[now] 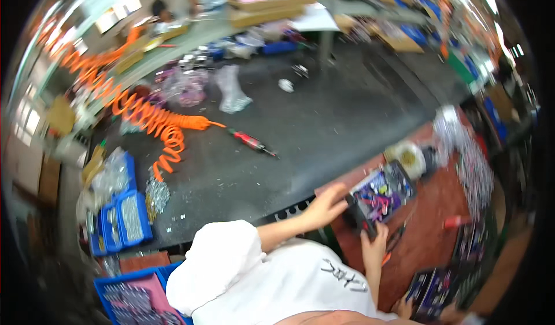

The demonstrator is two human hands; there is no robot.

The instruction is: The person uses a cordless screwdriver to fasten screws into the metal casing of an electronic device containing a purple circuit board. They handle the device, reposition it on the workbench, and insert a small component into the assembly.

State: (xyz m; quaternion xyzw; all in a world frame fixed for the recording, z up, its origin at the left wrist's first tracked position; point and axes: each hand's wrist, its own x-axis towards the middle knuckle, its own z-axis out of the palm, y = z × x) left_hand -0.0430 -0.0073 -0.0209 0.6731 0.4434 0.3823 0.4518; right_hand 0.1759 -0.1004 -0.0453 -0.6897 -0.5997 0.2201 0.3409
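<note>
An opened electronic device [383, 197] with a dark case and a tangle of purple, pink and blue wires inside lies on the reddish-brown bench surface to my right. A black panel [359, 216] forms its near left side. My left hand [327, 207] reaches to this panel's left end, fingers stretched out and slightly apart; blur hides whether they touch it. On the panel's near edge, my right hand [374, 243] is closed with thumb and fingers gripping it. Dark-handled pliers or cutters [396, 238] lie just right of that hand.
A red screwdriver-like air tool [251, 141] on an orange coiled hose [167, 123] rests on the black tabletop [300, 134]. Blue bins [122, 221] with small parts stand at left. A wire bundle [471, 169] and tape-like roll [407, 158] lie right. Another person's hand [403, 307] holds a similar device.
</note>
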